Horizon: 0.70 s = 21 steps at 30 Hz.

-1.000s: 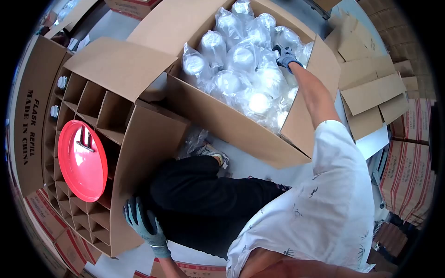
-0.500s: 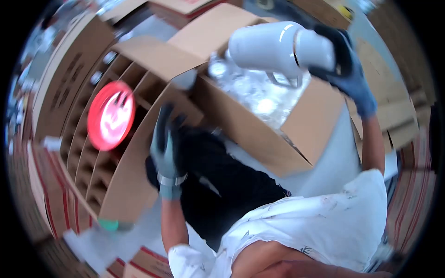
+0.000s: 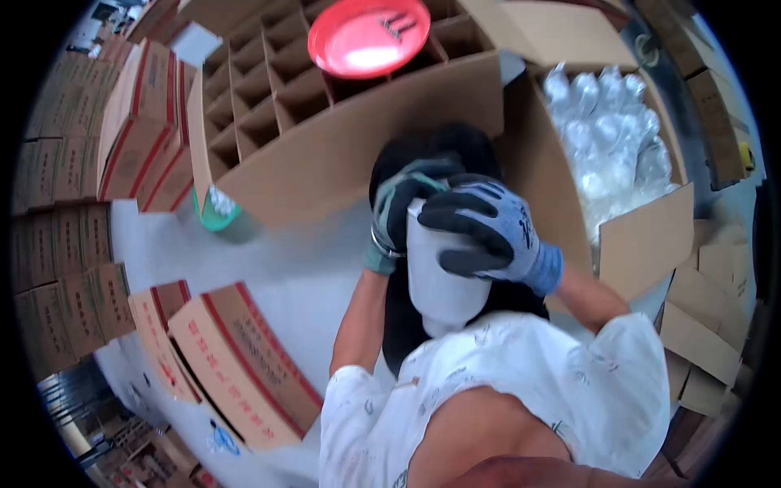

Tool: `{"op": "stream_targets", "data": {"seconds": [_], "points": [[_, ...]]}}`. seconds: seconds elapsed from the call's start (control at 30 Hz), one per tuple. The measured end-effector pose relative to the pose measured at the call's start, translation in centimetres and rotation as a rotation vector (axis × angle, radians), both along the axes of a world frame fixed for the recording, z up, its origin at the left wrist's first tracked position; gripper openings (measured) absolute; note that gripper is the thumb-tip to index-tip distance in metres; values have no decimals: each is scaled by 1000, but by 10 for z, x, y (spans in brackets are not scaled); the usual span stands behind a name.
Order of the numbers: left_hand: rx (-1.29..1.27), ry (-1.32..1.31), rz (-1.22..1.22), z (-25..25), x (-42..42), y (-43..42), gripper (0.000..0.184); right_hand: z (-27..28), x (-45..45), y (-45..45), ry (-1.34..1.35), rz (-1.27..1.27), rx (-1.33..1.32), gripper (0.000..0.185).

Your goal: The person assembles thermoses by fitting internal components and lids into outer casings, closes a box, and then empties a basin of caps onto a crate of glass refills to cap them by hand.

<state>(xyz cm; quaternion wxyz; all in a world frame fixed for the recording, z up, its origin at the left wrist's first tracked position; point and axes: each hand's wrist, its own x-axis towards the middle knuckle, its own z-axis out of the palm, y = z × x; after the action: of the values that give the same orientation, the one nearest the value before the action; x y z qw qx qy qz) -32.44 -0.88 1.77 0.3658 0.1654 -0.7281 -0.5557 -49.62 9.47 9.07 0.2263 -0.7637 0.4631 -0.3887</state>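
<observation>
A white flask [image 3: 446, 281] lies over my lap, its narrower end toward my chest. Gloved in blue-grey and black, my right hand [image 3: 495, 232] is wrapped over the flask's far end. My left hand [image 3: 404, 207], in a green-grey and black glove, closes round the same end from the left; some of its fingers are hidden behind the right hand. Beyond my knees stands a divided carton [image 3: 366, 122], with a red plate [image 3: 370, 37] holding small dark metal pieces on top of its dividers.
An open carton [image 3: 651, 236] of plastic-wrapped items [image 3: 606, 138] stands at the right. Flattened cardboard [image 3: 700, 333] lies beyond it. Red-striped cartons [image 3: 244, 366] are at the lower left, more [image 3: 146, 122] at the upper left. A green basin [image 3: 215, 213] sits by the divided carton.
My right hand has brought the flask from above the right carton down to my lap. My left hand has joined it on the flask. The view has turned toward the left.
</observation>
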Motion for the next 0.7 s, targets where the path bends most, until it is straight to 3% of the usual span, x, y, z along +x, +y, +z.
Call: {"op": "stream_targets", "data": {"seconds": [0.13,0.2,0.27,0.33,0.37,0.43,0.5,0.57,0.6,0.63,0.7], "points": [[182,146,178,2,31,30,40,0,-1,-24,-13,260,-314,32],[117,156,342,2,22,20,41,6,5,-34,66,129,-342,29],[138,160,429,-1,13,10,42,-9,15,-27,103,12,-169,26],[334,60,389,-17,27,22,44,-18,12,-23,18,66,-70,24],[300,61,312,-25,38,23,42,-16,1,-25,-33,115,-29,23],[392,252,223,-30,61,36,38,-23,-25,-25,-97,111,42,23],[386,285,236,-14,80,25,32,-31,-53,-26,-194,-34,154,23],[158,253,360,-13,81,20,27,-26,-47,-21,-410,-199,316,27],[82,111,501,-12,73,22,27,-28,-43,-28,-314,35,157,31],[32,-94,621,-9,65,31,29,-33,-31,-26,-281,87,165,32],[1,-195,574,1,69,40,37,-18,-40,-45,-69,344,15,33]]}}
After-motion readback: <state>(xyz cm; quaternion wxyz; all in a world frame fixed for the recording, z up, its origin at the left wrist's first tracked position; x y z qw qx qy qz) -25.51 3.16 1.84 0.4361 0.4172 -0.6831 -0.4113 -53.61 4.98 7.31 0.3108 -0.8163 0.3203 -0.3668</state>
